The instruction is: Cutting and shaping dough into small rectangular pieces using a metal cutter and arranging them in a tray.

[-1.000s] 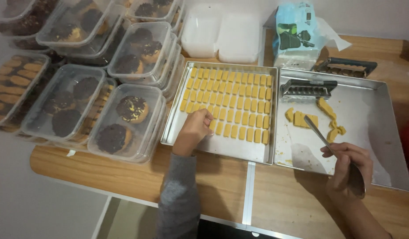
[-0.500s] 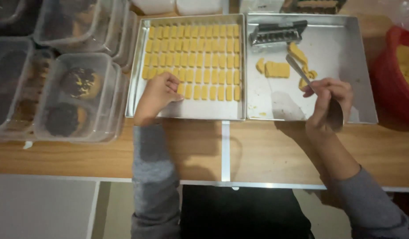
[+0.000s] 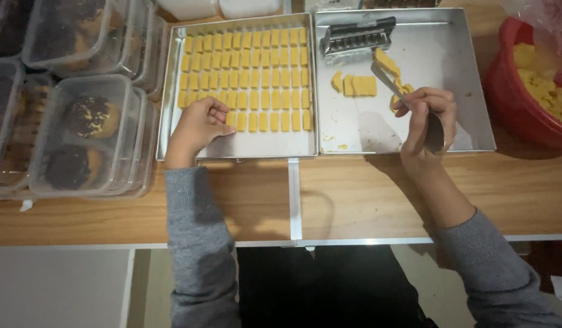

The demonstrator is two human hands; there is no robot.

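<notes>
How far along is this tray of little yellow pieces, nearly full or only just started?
Mostly filled: the left tray holds neat rows of yellow dough pieces, with only its bottom strip bare. In hand: the left hand rests at the last row, and the right hand holds a metal scraper by a few cut pieces in the right tray. Left: those loose pieces, plus more dough in the red bowl.

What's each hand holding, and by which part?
Right hand grips a metal spatula by its handle end, blade over the loose dough pieces. Left hand rests curled on the dough rows in the left tray; no clear hold.
</notes>
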